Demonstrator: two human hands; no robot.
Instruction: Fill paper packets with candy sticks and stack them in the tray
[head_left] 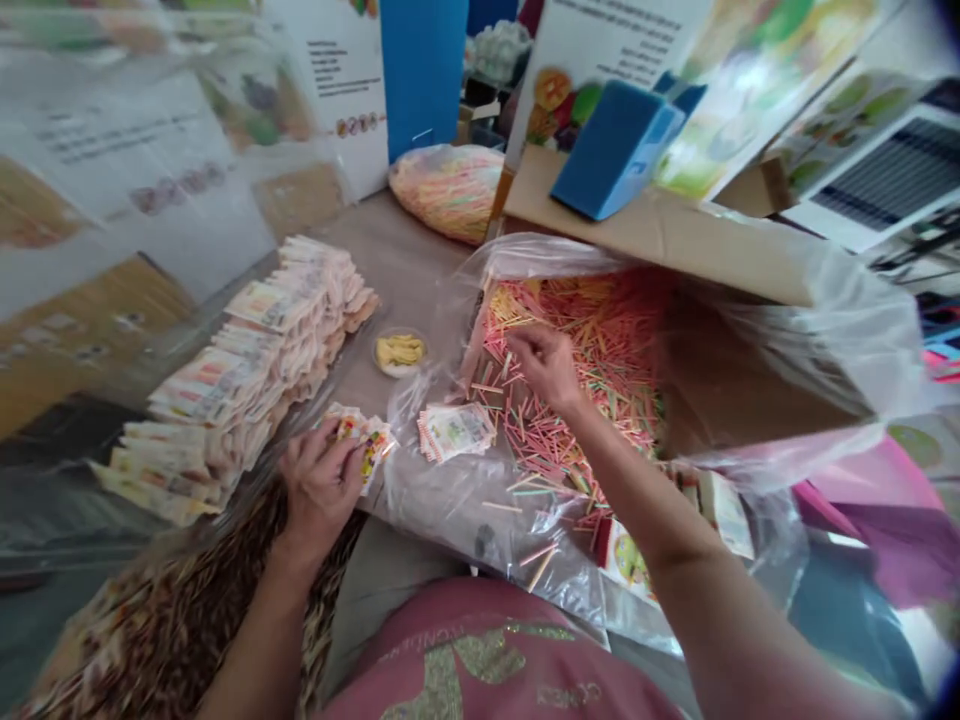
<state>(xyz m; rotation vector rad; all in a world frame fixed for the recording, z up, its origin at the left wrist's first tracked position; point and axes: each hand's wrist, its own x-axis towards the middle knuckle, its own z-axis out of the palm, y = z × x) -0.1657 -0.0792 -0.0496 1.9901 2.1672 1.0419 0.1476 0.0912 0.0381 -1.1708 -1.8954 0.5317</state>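
Observation:
My left hand (319, 485) is closed around small printed packets (371, 455) near the table's front edge. Over a carton lying on its side, my right hand (546, 364) is held with its fingers pinched together; whatever is between them is too small to make out. Beneath it lies a heap of thin pink, yellow and green sticks (600, 340), spilling onto clear plastic. Between the two hands rests a small stack of printed packets (456, 430). A little dish (400, 368) of yellow rubber bands (400, 349) stands behind them.
Long rows of bundled packets (247, 370) line the left side. At the back sits a plastic bag of coloured sticks (450, 190). A blue box (611, 150) rests on the carton's brown side (675, 235). Clear plastic sheeting (840, 400) drapes over the carton's right end.

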